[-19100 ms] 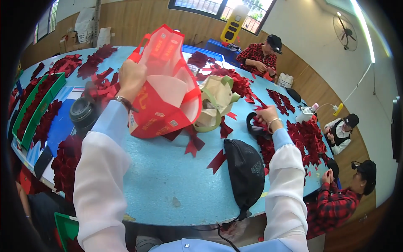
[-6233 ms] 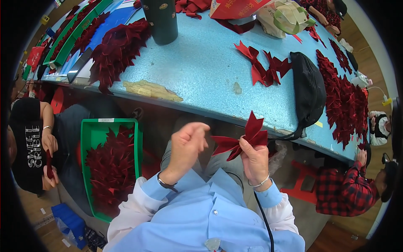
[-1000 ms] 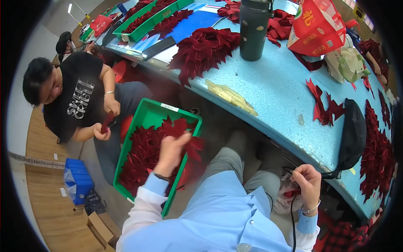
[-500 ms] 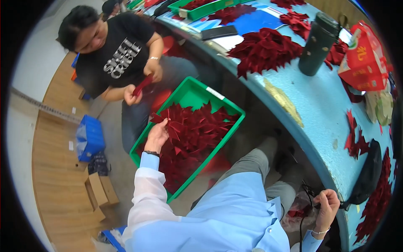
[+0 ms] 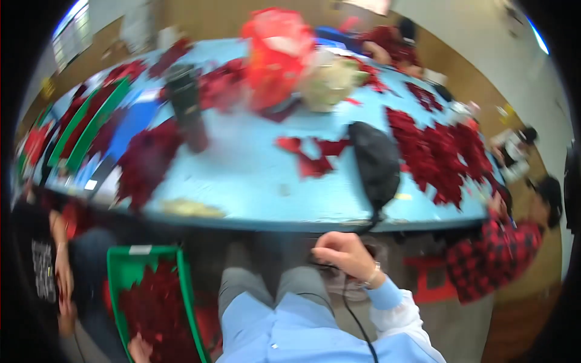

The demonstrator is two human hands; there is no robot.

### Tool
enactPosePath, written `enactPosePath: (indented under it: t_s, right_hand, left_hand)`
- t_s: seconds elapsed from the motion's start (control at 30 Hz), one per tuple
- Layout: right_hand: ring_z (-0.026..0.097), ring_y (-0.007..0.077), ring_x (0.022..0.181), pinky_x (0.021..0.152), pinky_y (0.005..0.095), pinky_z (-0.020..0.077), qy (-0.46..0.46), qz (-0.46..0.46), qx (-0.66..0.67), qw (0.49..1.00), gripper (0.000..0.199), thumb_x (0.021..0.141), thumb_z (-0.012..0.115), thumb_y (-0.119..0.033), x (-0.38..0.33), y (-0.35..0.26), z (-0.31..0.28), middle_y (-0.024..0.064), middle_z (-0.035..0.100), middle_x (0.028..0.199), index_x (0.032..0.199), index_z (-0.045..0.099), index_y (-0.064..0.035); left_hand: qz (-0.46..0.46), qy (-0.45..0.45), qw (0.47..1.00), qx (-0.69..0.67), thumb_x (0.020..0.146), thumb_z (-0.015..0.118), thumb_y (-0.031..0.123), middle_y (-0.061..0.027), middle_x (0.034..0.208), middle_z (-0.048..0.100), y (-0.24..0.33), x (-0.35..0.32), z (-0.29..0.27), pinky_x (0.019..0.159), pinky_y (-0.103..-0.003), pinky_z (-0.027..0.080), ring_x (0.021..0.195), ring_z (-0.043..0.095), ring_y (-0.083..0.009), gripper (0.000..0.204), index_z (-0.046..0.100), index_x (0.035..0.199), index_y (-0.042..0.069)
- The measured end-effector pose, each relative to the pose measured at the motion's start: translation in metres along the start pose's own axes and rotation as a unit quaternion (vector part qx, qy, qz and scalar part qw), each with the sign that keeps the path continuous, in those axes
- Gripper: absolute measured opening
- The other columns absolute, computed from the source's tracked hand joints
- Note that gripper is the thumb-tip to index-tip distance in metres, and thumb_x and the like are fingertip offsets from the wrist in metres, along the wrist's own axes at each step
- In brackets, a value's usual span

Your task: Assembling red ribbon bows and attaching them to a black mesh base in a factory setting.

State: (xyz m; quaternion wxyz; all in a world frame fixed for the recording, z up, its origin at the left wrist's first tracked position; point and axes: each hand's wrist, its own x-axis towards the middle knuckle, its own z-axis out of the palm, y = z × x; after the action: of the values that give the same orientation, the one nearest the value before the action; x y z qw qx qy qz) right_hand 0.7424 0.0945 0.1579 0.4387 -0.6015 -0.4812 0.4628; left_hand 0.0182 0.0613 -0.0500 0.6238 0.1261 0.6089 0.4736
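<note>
At the lower left, my left hand [image 5: 140,349] is over a green tray [image 5: 188,296] heaped with dark red, pointed fabric pieces [image 5: 151,302]. It is cut by the lower edge and smeared, so its fingers and anything in them cannot be made out. My right hand [image 5: 346,254] is just below the near edge of the light blue table [image 5: 242,193], its fingers curled closed. What they hold, if anything, is hidden. A black cord [image 5: 349,302] runs beside and below that hand. Above it, a black cloth-like object [image 5: 372,163] rests on the table.
Across the table lie red fabric heaps [image 5: 433,154], a dark tumbler [image 5: 184,100], a red bag [image 5: 278,60] and more green trays [image 5: 91,127]. A co-worker in black [image 5: 39,254] sits left; another in a checked shirt [image 5: 499,254] sits right. A red stool [image 5: 426,278] stands below the table.
The view has swung right, showing more of the table. The tray and my left hand now sit at the lower left. The red piece seen earlier in my left hand cannot be made out.
</note>
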Motion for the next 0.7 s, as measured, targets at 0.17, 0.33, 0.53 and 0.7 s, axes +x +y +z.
enactPosePath:
  t_s: [0.17,0.33,0.53,0.7]
  right_hand:
    - [0.055,0.006,0.064,0.058,0.0214,0.0444,0.091,-0.008,0.053,0.994,0.015,0.083,0.066,-0.015,-0.032,0.006,-0.08,0.0011,0.062,0.07,0.085,0.064,-0.0006]
    - [0.059,0.0103,0.062,0.058,0.0226,0.0478,0.288,-0.022,0.247,0.925,0.012,0.085,0.062,-0.013,-0.085,0.036,-0.143,0.004,0.061,0.068,0.083,0.062,-0.0006]
    - [0.062,0.0168,0.056,0.051,0.0282,0.0518,0.206,0.258,0.137,0.934,0.018,0.088,0.057,-0.015,-0.187,0.2,-0.203,0.0087,0.063,0.066,0.079,0.06,0.0005]
    - [0.06,0.0146,0.055,0.05,0.0279,0.0502,-0.01,0.471,-0.073,0.879,0.034,0.084,0.063,-0.034,-0.271,0.38,-0.071,0.009,0.064,0.07,0.082,0.064,0.0003]
  left_hand:
    - [0.336,0.302,0.697,0.557,0.07,0.073,0.031,-0.0204,0.065,0.06,0.058,-0.061,0.177,0.062,-0.045,0.044,0.061,0.055,-0.031,0.038,0.065,0.077,-0.005]
    - [0.442,-0.006,0.766,0.466,0.083,0.062,0.011,-0.0049,0.077,0.057,0.073,-0.082,0.339,0.062,-0.026,0.04,0.067,0.05,-0.0127,0.019,0.064,0.096,-0.002]
    - [0.14,-0.321,0.823,0.448,0.084,0.061,0.008,-0.0037,0.077,0.063,-0.078,-0.098,0.501,0.057,-0.022,0.045,0.064,0.055,-0.0084,0.014,0.064,0.093,-0.002]
    - [-0.029,-0.407,0.787,0.463,0.086,0.058,0.007,-0.0047,0.08,0.065,-0.206,-0.073,0.524,0.063,-0.022,0.047,0.068,0.057,-0.0087,0.016,0.063,0.096,-0.005]
